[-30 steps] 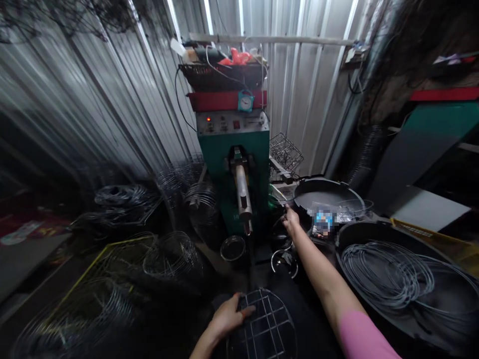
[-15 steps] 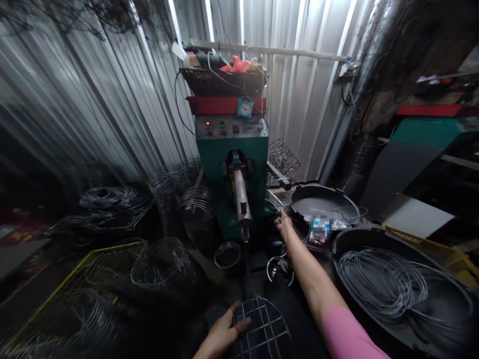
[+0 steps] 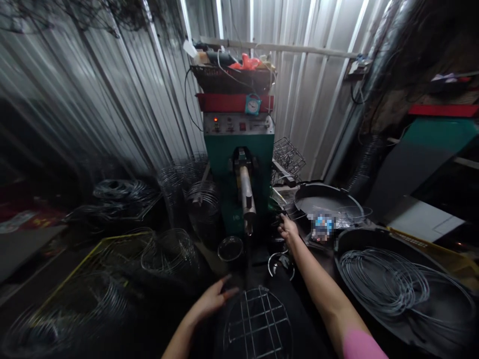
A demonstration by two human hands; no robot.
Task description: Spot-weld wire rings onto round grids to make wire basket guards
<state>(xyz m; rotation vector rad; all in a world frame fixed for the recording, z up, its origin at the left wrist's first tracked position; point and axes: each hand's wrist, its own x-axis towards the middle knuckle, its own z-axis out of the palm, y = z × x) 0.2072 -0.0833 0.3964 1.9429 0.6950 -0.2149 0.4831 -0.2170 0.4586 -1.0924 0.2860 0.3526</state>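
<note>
1. Left hand (image 3: pixel 211 299): thumb and finger parted, just beside the grid.
2. Round grid (image 3: pixel 265 312) of crossed metal wire, below the boxy green machine (image 3: pixel 220 159).
3. Right hand (image 3: pixel 288 228): fingers curled near the machine; cannot tell whether it grips anything.
4. Looped wire (image 3: pixel 385 281) in a dark, round pan (image 3: pixel 422 326).

Left hand (image 3: pixel 211 300) near round wire rack (image 3: pixel 262 324), right hand (image 3: pixel 288 228) beside green machine (image 3: pixel 220 154)

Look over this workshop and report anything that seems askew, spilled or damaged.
The wire rack beside the green machine sits at a slant, unlike the upright machine. In the large dark pan, loops stray from the wire coil. No spill or damage shows, though dark areas hide detail.
</note>
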